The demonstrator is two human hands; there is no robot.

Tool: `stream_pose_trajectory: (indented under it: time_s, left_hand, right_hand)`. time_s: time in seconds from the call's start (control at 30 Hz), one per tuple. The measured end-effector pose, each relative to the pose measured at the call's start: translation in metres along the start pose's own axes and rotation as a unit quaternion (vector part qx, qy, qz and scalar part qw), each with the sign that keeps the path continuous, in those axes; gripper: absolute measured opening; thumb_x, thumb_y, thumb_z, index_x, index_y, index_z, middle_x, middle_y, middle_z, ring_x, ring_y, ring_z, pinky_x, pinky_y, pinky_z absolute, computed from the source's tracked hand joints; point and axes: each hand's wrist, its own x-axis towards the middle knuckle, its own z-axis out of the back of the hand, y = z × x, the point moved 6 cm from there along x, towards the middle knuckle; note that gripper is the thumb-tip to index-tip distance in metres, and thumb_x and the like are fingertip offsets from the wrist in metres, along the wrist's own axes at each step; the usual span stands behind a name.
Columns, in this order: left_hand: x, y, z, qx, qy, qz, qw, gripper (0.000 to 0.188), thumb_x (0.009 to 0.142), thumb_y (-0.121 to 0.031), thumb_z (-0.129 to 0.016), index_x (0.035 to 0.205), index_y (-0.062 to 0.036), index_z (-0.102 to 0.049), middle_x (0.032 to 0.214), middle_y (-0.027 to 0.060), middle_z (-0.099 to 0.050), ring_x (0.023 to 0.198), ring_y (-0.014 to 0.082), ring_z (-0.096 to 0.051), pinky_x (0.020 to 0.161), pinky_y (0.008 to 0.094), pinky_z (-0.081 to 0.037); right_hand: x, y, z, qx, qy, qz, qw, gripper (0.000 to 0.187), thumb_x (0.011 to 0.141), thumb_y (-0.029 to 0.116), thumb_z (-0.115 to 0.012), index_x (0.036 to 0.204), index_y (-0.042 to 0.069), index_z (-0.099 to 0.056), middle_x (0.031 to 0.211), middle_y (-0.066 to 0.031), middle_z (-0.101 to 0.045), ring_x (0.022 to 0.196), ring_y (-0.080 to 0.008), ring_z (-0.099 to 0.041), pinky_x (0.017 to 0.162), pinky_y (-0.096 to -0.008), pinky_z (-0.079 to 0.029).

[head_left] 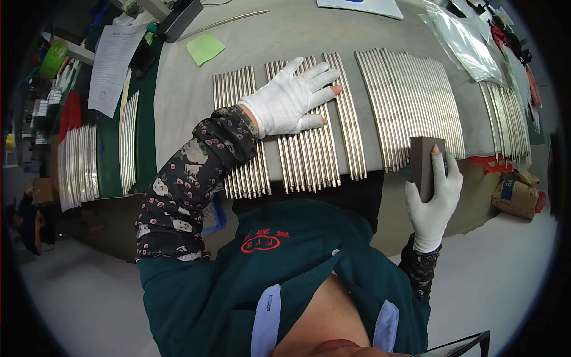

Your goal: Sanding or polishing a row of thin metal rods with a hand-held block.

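Slim silvery metal rods (303,156) lie side by side in groups across the grey table. My left hand (285,104), in a white glove with some bare fingertips, rests flat over the middle groups with its fingers spread. Beneath it, parts of the rods are hidden. My right hand (436,205), gloved the same way, grips a grey-brown rectangular block (420,163) that looks like a sanding block. That block stands at the near right end of a wide group of rods (410,101), covering a few rod ends.
A green paper note (205,49) and a thin curved rod (226,25) lie farther back. More rods are at the left (78,163) and far right (508,122). Clear plastic bags (467,44) lie back right. A printed sheet (115,65) is at the left.
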Motion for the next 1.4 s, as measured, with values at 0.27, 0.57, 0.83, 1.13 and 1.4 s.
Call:
stream_pose_trajectory:
  time_s: [0.27, 0.57, 0.83, 1.13, 1.4]
  left_hand:
    - [0.007, -0.001, -0.002, 0.016, 0.001, -0.002, 1.000, 0.065, 0.089, -0.040, -0.053, 0.140, -0.0033, -0.040, 0.148, 0.0158, -0.035, 0.139, 0.0321, -0.031, 0.111, 0.0555, -0.024]
    - [0.004, 0.002, -0.003, 0.016, 0.001, 0.002, 1.000, 0.066, 0.087, -0.040, -0.056, 0.140, -0.0041, -0.039, 0.148, 0.0162, -0.036, 0.137, 0.0335, -0.033, 0.111, 0.0547, -0.025]
    - [0.003, 0.003, 0.000, -0.002, -0.008, 0.003, 1.000, 0.067, 0.086, -0.039, -0.057, 0.140, -0.0032, -0.040, 0.148, 0.0165, -0.035, 0.138, 0.0335, -0.033, 0.112, 0.0539, -0.025]
    - [-0.005, 0.002, 0.002, 0.010, -0.006, 0.003, 1.000, 0.065, 0.087, -0.040, -0.055, 0.139, -0.0030, -0.041, 0.148, 0.0169, -0.036, 0.138, 0.0324, -0.033, 0.112, 0.0537, -0.025]
    - [-0.028, 0.000, 0.010, 0.033, -0.032, 0.004, 0.999, 0.065, 0.089, -0.044, -0.053, 0.138, -0.0036, -0.042, 0.147, 0.0172, -0.038, 0.136, 0.0336, -0.035, 0.111, 0.0538, -0.026]
  right_hand:
    - [0.000, 0.001, -0.002, 0.001, 0.006, 0.007, 1.000, 0.074, 0.065, 0.022, -0.073, 0.136, 0.012, -0.051, 0.131, -0.0232, -0.047, 0.110, -0.0354, -0.048, 0.094, -0.0445, -0.043]
    - [0.002, -0.003, -0.003, 0.014, 0.021, 0.014, 1.000, 0.077, 0.062, 0.019, -0.074, 0.136, 0.012, -0.052, 0.132, -0.0237, -0.046, 0.110, -0.0367, -0.048, 0.094, -0.0452, -0.042]
    - [0.007, 0.001, -0.006, 0.014, 0.035, 0.029, 0.999, 0.077, 0.061, 0.020, -0.075, 0.135, 0.011, -0.052, 0.131, -0.0246, -0.045, 0.111, -0.0376, -0.048, 0.094, -0.0455, -0.042]
    - [-0.003, 0.048, -0.011, 0.043, 0.080, 0.065, 0.994, 0.078, 0.060, 0.021, -0.077, 0.133, 0.012, -0.052, 0.131, -0.0250, -0.044, 0.108, -0.0387, -0.048, 0.091, -0.0454, -0.045]
    - [-0.028, 0.110, -0.018, 0.021, 0.137, 0.123, 0.983, 0.078, 0.058, 0.029, -0.081, 0.130, 0.015, -0.053, 0.132, -0.0243, -0.041, 0.103, -0.0373, -0.050, 0.080, -0.0418, -0.050]
